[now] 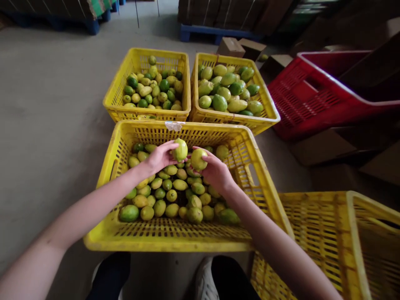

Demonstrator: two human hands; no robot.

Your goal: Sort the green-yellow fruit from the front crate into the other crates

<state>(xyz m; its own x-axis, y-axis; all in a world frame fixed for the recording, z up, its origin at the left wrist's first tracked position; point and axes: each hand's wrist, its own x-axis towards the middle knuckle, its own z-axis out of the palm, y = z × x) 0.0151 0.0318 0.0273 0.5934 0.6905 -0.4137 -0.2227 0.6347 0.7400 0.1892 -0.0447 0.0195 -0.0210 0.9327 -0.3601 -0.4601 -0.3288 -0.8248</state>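
My left hand (161, 157) is closed around a yellow-green lemon (180, 150), held up above the near yellow crate (168, 243). Close beside it, my right hand (215, 171) grips another lemon (199, 159), rounder and yellower, with the thumb along its side. The two fruits are a short gap apart. Below both hands, many loose lemons (179, 185) in green and yellow cover the crate's bottom. A large green one (129, 213) lies in its near left corner. My forearms reach over the crate's near edge and hide part of its contents.
Behind stand two yellow crates of fruit, the left crate (109, 98) with smaller ones and the right crate (271, 112) with larger ones. A red crate (306, 96) and cardboard boxes (231, 47) are at the right. Another yellow crate (318, 233) stands near right.
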